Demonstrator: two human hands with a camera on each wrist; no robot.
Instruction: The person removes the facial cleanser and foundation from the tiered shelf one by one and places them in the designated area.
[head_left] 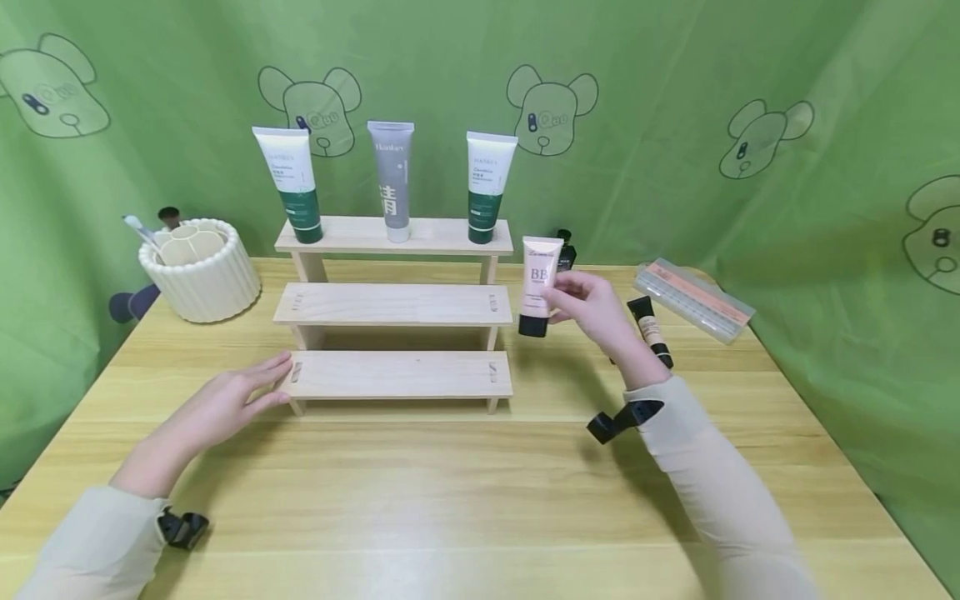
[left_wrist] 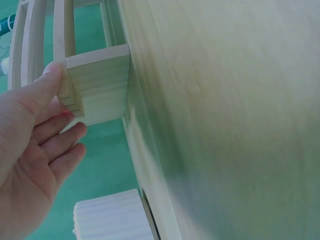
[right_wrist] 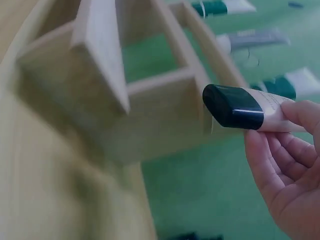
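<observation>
My right hand (head_left: 592,310) pinches a pale pink BB cream tube (head_left: 540,271) with a black cap, just right of a three-step wooden stand (head_left: 397,374). In the right wrist view the tube's black cap (right_wrist: 235,107) points toward the stand, thumb and fingers on its pink body. The left hand (head_left: 228,402) rests against the left end of the lowest step, its fingers fairly straight. The left wrist view shows the thumb (left_wrist: 47,82) touching that step's end. On the top step stand two white-and-green tubes (head_left: 288,179) (head_left: 489,183) and a grey tube (head_left: 392,179) between them.
A white ribbed holder (head_left: 201,279) with brushes stands at the back left. Behind the right hand is a dark bottle (head_left: 566,250). A beige tube with black ends (head_left: 652,332) and a clear flat case (head_left: 693,300) lie farther right. Green curtain hangs around the table.
</observation>
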